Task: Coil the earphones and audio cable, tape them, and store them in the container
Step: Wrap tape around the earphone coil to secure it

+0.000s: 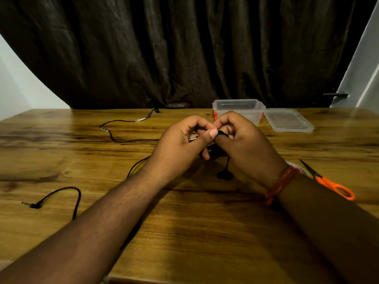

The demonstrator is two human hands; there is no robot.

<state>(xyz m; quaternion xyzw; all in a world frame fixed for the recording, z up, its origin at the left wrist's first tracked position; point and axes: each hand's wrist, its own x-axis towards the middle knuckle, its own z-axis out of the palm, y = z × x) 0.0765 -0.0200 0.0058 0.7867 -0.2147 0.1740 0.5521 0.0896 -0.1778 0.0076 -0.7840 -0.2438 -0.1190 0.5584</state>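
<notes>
— What do the hands hold?
— The left hand (180,144) pinches a small metal plug (193,138). Beside its fingers, the right hand (244,144) curls around the thin black earphone cable (222,133); one earbud (224,174) hangs below.
— And the clear plastic container (239,108)?
— Just behind the right fingers.

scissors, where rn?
Head view: the scissors lie on the table at the right, just beyond the right forearm, nearer than the lid.

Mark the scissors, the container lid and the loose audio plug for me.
scissors (336,186): head view, on the orange handle.
container lid (289,119): head view, middle of the clear lid's top.
audio plug (33,205): head view, on the angled black plug body.
</notes>
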